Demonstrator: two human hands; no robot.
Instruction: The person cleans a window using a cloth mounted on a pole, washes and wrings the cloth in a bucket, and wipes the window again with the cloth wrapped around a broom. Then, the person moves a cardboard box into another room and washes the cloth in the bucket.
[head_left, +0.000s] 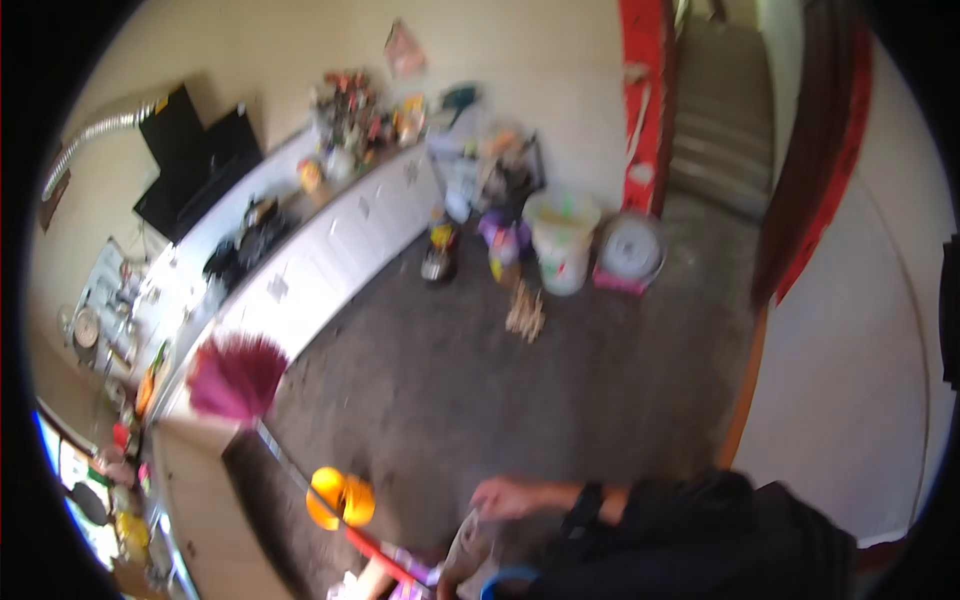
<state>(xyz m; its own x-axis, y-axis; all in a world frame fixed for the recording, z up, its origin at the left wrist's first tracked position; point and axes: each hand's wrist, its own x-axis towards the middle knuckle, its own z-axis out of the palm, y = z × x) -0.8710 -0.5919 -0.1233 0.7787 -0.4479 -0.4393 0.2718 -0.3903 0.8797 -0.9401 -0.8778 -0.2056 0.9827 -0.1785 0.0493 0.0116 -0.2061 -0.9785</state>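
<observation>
My right hand reaches in from the lower right, with a black sleeve and a dark band at the wrist. Its fingers look curled at the top of a limp greyish-beige thing, too blurred to name. Left of it, a broom with a fan of magenta bristles slants up from the bottom edge. Part of its handle is red. Beside the handle is a round yellow-orange object. A blue rim shows just below my right hand. My left hand cannot be made out.
White cabinets with a cluttered counter run along the left. By the far wall stand a white bucket and a round grey-white object. A pale bundle lies on the dark floor. A red-framed doorway leads to steps.
</observation>
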